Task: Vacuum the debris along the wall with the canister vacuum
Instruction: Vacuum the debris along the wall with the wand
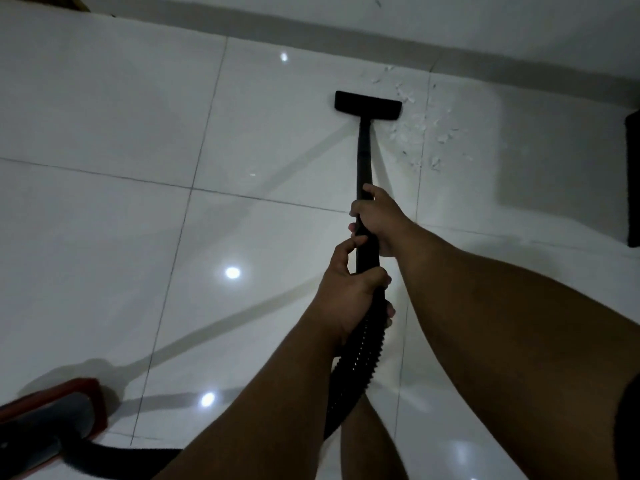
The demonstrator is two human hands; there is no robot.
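A glossy white tiled floor [104, 133] fills the view, its thin dark grout lines crossing and several ceiling lights mirrored in it as bright spots. A pale wall [485, 19] with a grey baseboard [381, 34] runs across the top. Near it, scattered white debris [419, 133] lies on the tiles, spread over a grout line just right of the wand. The black floor nozzle [368, 105] sits flat on the floor, its right end touching the edge of the scraps. From it the black wand [364, 157] slants back to the person. The right hand [375, 220] grips the wand higher up, fingers curled round it. The left hand [349, 292] grips lower, where the wand meets the ribbed black hose [356, 362], fingers wrapped round. The hose curves down and left towards the red and grey canister [59, 410] at the bottom left corner. A dark mat [633, 178] lies at the right edge.
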